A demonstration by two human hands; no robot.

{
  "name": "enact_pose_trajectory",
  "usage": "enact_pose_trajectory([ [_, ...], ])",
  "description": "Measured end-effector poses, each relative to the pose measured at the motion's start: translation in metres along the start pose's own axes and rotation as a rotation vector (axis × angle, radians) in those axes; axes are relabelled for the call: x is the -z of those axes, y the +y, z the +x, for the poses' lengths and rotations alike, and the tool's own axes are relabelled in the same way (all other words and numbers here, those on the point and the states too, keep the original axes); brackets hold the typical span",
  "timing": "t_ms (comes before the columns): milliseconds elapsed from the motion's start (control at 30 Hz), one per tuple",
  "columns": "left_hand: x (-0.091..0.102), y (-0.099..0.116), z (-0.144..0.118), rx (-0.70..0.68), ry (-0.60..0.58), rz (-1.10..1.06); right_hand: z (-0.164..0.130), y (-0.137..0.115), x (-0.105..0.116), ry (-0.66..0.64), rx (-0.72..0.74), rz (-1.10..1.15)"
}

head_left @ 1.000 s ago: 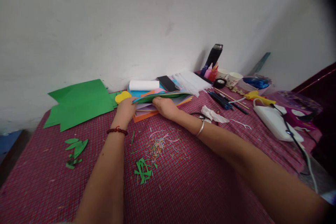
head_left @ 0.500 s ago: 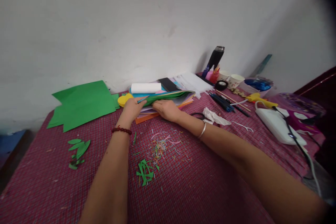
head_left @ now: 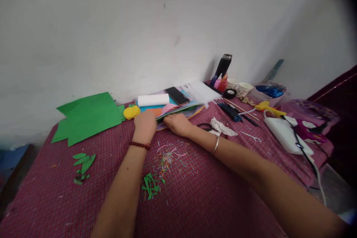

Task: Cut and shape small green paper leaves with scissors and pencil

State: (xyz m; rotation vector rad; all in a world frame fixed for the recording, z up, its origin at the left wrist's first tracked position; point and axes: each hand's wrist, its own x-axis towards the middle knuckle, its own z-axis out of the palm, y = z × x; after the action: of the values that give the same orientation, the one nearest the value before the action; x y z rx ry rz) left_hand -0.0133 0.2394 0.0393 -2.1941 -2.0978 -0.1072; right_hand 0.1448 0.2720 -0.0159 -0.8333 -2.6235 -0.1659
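Observation:
My left hand (head_left: 145, 125), with a dark red beaded bracelet at the wrist, is closed at the near left edge of a stack of coloured paper (head_left: 196, 109). Close beside it, my right hand (head_left: 179, 124) grips the front edge of the same stack, its fingertips tucked between the sheets. The upper sheets are lifted a little at the front. A white paper roll (head_left: 153, 100), a black phone (head_left: 177, 96) and a pink strip (head_left: 168, 108) lie on top. Yellow paper pieces (head_left: 131, 112) are just left of my left hand.
Green sheets (head_left: 92, 117) lie at the left, with cut green leaves (head_left: 85, 161) nearer. Paper scraps (head_left: 167, 160) and green offcuts (head_left: 150, 186) are in front of my hands. Rightward are pens (head_left: 230, 111), black tape (head_left: 230, 93), paper cups (head_left: 244, 89), a yellow glue gun (head_left: 269, 108) and a white power strip (head_left: 287, 135).
My left hand has turned and closed more at the stack's edge. The raised sheets have sunk lower, and the phone and pink strip show more. The view has shifted slightly.

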Motion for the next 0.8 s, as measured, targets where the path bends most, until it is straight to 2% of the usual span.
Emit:
enact_pose_trajectory([
  [133, 0.0, 0.019, 0.008, -0.149, -0.022, 0.082, -0.002, -0.007, -0.005, -0.019, -0.037, 0.019],
  [267, 0.004, 0.026, 0.018, -0.273, -0.056, 0.174, 0.001, -0.007, -0.005, -0.032, -0.084, 0.048],
  [600, 0.002, 0.02, 0.024, -0.34, -0.162, 0.284, -0.006, -0.015, 0.005, -0.031, -0.01, 0.08],
  [800, 0.004, 0.015, 0.034, -0.375, -0.174, 0.288, -0.017, -0.014, 0.01, 0.01, 0.0, 0.078],
])
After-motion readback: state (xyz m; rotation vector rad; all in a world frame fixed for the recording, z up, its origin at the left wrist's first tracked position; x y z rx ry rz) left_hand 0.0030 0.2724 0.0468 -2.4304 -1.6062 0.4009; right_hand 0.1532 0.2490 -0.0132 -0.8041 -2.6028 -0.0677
